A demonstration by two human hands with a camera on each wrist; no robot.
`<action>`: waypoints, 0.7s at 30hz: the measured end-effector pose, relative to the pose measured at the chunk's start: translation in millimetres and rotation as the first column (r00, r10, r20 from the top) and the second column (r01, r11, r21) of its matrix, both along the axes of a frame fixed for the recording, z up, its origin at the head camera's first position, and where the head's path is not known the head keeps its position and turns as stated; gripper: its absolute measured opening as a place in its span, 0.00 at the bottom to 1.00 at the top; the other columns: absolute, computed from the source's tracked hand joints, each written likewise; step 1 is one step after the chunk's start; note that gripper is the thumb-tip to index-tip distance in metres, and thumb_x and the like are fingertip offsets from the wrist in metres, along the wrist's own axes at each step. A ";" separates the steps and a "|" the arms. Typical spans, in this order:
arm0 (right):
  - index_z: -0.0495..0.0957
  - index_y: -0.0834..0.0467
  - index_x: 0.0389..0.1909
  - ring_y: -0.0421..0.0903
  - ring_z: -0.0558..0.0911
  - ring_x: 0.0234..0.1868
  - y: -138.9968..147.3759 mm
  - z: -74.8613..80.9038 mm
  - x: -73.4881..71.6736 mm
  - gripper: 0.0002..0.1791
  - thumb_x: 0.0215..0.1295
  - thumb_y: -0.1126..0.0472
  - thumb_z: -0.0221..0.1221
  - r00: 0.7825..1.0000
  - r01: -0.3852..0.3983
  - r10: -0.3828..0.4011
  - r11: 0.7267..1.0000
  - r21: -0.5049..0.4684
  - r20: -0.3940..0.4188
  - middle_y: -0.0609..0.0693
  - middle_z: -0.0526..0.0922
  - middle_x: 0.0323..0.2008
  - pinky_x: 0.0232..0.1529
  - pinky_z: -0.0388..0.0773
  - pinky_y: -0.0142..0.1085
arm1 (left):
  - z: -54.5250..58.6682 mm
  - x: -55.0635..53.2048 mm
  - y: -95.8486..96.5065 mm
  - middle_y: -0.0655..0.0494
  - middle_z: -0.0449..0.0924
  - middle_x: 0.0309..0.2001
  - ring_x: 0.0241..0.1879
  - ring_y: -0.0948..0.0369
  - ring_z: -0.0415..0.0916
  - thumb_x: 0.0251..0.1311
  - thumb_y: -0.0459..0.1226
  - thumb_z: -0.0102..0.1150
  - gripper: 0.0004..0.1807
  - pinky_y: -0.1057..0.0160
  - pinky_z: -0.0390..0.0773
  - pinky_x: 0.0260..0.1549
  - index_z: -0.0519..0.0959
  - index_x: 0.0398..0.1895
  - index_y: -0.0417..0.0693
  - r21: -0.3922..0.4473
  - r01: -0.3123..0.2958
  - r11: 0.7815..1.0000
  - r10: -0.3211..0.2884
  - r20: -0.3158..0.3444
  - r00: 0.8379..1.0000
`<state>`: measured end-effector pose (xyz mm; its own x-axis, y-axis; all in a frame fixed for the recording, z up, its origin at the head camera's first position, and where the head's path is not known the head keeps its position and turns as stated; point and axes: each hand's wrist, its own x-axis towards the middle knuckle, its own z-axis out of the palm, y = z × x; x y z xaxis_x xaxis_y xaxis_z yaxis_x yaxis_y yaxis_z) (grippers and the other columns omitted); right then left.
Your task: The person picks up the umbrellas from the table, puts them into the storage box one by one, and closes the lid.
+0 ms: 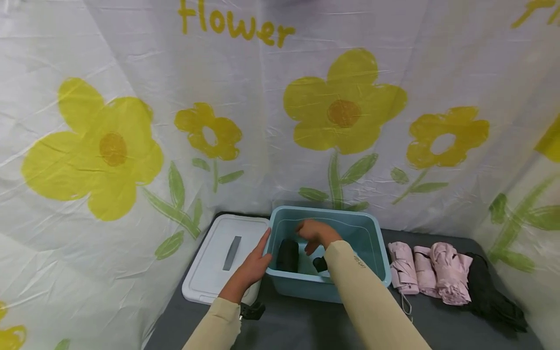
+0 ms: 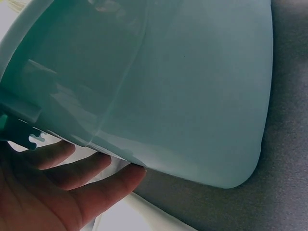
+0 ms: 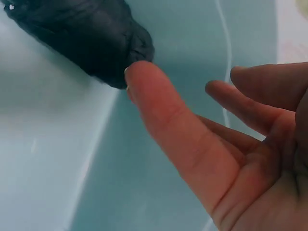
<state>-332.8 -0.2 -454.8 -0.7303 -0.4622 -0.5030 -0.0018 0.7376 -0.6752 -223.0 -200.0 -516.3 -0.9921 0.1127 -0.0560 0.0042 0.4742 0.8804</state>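
A blue-green plastic bin [image 1: 306, 287] stands on the dark table. My left hand [image 1: 253, 262] is at its left side; in the left wrist view the straight fingers [image 2: 108, 192] rest against the bin's outer wall. My right hand [image 1: 316, 233] reaches down inside the bin with nothing in its grasp. A black rolled bundle [image 1: 288, 255], like a folded umbrella, lies along the bin's left inner wall. Beside it is another black piece [image 1: 320, 264], partly hidden by the right sleeve. In the right wrist view, one extended fingertip overlaps the end of a dark wrinkled bundle [image 3: 91, 38].
Left of the bin sits a white lidded box [image 1: 210, 262] with a grey handle. To the right lie several folded pink umbrellas [image 1: 402, 267] and a loosely gathered black one [image 1: 490, 291]. A flower-printed white sheet [image 1: 253, 184] hangs behind the table.
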 end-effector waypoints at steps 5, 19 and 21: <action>0.65 0.60 0.69 0.61 0.82 0.50 10.7 12.7 1.6 0.24 0.74 0.61 0.43 1.000 0.018 -0.018 1.000 -0.012 0.015 0.63 0.64 0.69 0.38 0.82 0.45 | -0.9 -1.3 0.5 0.50 0.45 0.78 0.72 0.44 0.54 0.67 0.36 0.38 0.39 0.36 0.62 0.60 0.39 0.78 0.67 0.009 -0.012 1.000 0.012 0.015 1.000; 0.71 0.54 0.65 0.53 0.83 0.44 50.4 34.2 13.1 0.23 0.71 0.55 0.51 0.987 -0.021 0.028 0.999 0.049 -0.157 0.58 0.72 0.63 0.38 0.82 0.44 | -2.6 -2.3 1.3 0.50 0.44 0.78 0.71 0.44 0.54 0.65 0.35 0.38 0.40 0.35 0.62 0.60 0.39 0.78 0.65 0.017 -0.006 1.000 0.006 -0.001 1.000; 0.71 0.53 0.65 0.50 0.82 0.40 55.4 38.7 15.1 0.23 0.71 0.54 0.52 0.980 -0.035 0.047 0.997 0.068 -0.194 0.58 0.75 0.60 0.37 0.81 0.42 | -3.0 -2.6 1.5 0.51 0.44 0.78 0.71 0.45 0.55 0.65 0.35 0.38 0.40 0.36 0.62 0.60 0.39 0.78 0.65 0.017 -0.010 1.000 0.010 -0.001 1.000</action>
<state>-317.6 55.2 -416.1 -0.7982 -0.4655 -0.3823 -0.1599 0.7757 -0.6105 -225.6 -198.5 -519.3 -0.9933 0.1033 -0.0526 0.0007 0.4591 0.8884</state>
